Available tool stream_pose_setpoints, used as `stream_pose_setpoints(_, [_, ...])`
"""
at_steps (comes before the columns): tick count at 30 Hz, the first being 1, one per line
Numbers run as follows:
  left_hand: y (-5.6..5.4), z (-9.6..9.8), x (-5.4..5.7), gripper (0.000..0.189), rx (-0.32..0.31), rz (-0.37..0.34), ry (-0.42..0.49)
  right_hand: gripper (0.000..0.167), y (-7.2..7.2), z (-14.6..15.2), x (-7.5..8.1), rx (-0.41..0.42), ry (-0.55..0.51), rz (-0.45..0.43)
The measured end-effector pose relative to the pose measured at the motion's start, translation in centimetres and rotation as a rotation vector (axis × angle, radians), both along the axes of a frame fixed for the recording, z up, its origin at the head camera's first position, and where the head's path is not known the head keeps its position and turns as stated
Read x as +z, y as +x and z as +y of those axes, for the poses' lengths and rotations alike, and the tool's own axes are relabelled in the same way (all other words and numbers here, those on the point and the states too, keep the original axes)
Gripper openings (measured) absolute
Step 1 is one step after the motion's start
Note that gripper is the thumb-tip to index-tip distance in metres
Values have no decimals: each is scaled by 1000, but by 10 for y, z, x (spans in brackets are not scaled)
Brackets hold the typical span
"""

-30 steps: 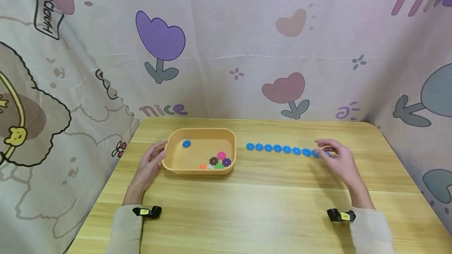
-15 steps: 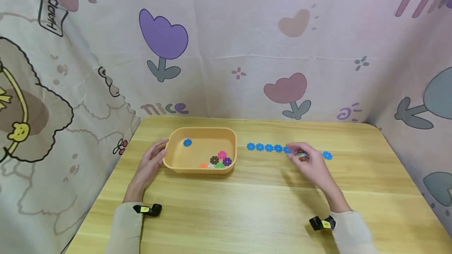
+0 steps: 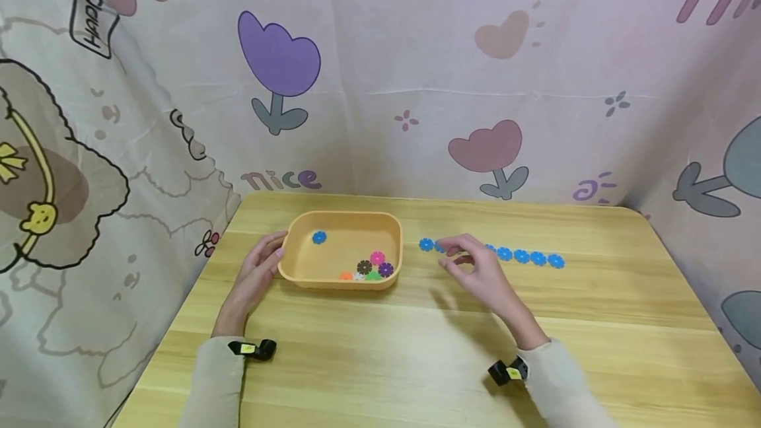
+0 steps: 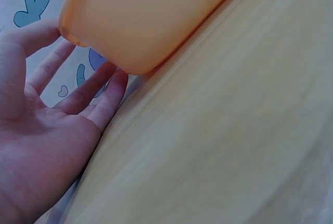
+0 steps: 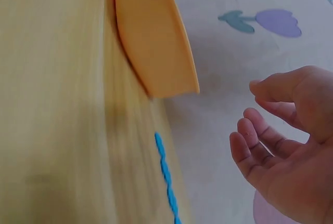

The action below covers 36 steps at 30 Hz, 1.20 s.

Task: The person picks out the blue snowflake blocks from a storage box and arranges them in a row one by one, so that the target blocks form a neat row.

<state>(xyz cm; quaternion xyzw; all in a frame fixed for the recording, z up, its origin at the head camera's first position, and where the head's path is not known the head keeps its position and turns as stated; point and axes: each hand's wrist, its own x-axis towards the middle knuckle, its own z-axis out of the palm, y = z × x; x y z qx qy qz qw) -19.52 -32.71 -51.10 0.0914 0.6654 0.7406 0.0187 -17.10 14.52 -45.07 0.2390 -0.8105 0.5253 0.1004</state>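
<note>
My left hand (image 3: 254, 279) rests at the left end of a yellow-orange plastic tray (image 3: 341, 285), its fingers and thumb touching the end wall. In the left wrist view, the fingers reach out fairly straight against the tray's rounded corner (image 4: 135, 21). My right hand (image 3: 483, 279) hovers over a row of blue snowflake discs (image 3: 504, 253) to the right of the tray and hides part of the row. Nothing lies between its loosely bent fingers, as the right wrist view shows the hand (image 5: 286, 151) apart from the discs.
Inside the tray, one blue disc (image 3: 319, 237) lies at the back left. Pink (image 3: 377, 258), brown (image 3: 364, 267), purple (image 3: 386, 270), green, orange and white discs cluster at the front right. A patterned curtain (image 3: 368, 71) hangs behind the wooden table (image 3: 368, 362).
My right hand has swept left along the row, from its right end to near the tray, uncovering the right-hand discs. The left hand stays at the tray. The head view has shifted slightly.
</note>
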Motion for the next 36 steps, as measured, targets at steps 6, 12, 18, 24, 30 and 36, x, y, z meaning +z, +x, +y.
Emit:
stream_pose_setpoints(6, [0, 1, 1, 48, 0, -7, -5, 29, -9, -30, 10, 41, 5, 11])
stream_pose_setpoints(12, [1, 1, 1, 48, 5, -11, 0, 30, -20, -57, 12, 71, 23, 10])
stream_pose_setpoints(18, [1, 0, 0, 48, -18, 11, 3, 31, -30, -83, 12, 111, 33, -6])
stream_pose_setpoints(24, [0, 0, 0, 47, -23, 23, 5, 32, -41, -110, 15, 160, 34, -5])
stream_pose_setpoints(30, [-1, -1, 0, 47, -33, 36, 12, 34, -51, -138, 15, 187, 45, -41])
stream_pose_setpoints(36, [0, 1, 0, 47, -13, 12, 8, 36, -61, -164, 12, 204, 94, -94])
